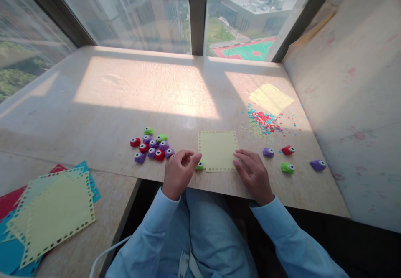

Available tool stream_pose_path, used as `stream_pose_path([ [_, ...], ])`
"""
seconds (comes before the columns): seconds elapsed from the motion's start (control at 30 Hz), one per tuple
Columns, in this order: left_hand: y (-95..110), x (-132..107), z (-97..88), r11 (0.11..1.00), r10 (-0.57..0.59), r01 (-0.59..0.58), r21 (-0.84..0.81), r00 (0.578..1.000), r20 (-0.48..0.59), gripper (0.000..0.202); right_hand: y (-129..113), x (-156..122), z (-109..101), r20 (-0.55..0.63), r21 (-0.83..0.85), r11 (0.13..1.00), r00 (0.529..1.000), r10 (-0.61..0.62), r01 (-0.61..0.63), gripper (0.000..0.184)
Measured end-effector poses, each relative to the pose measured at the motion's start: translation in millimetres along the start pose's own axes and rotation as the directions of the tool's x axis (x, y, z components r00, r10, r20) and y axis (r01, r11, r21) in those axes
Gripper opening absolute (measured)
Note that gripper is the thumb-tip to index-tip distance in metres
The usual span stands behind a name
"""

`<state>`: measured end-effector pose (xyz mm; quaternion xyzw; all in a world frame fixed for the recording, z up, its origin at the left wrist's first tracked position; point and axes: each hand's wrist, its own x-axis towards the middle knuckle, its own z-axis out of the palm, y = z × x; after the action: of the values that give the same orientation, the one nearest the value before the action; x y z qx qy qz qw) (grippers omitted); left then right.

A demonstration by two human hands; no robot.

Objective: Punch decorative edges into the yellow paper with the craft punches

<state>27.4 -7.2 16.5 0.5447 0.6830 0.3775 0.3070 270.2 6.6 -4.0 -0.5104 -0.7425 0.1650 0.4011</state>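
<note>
A pale yellow sheet of paper [218, 151] with small holes punched along its edges lies in front of me at the table's near edge. My right hand [253, 172] has its thumb and fingertips at the sheet's right edge, gripping it. To the left of the sheet is my left hand [180, 171], fingers curled and thumb near the index finger; whatever may be between them is too small to make out. A green craft punch [199, 165] sits beside the left thumb, by the sheet's lower left corner, partly covered.
Several craft punches [152, 143] cluster left of my left hand. More stand at right, including a red punch [288, 150]. Paper confetti [266, 121] is scattered below plain yellow sheets [272, 98]. Punched coloured sheets [62, 215] are stacked at left. A wallpapered wall [354, 102] bounds the right.
</note>
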Motion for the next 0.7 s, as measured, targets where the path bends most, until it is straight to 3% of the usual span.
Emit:
stream_pose_path([
  [0.23,-4,3,2.0,1.000,-0.025,0.025,0.017,1.000,0.018,0.036,1,0,0,-0.024,0.042,0.999,1.000,0.020,-0.019,0.020],
  [0.7,8,4,2.2,0.983,-0.180,0.181,-0.008,0.981,0.077,0.042,6,-2,4,-0.049,0.079,0.997,0.999,0.013,-0.009,0.018],
])
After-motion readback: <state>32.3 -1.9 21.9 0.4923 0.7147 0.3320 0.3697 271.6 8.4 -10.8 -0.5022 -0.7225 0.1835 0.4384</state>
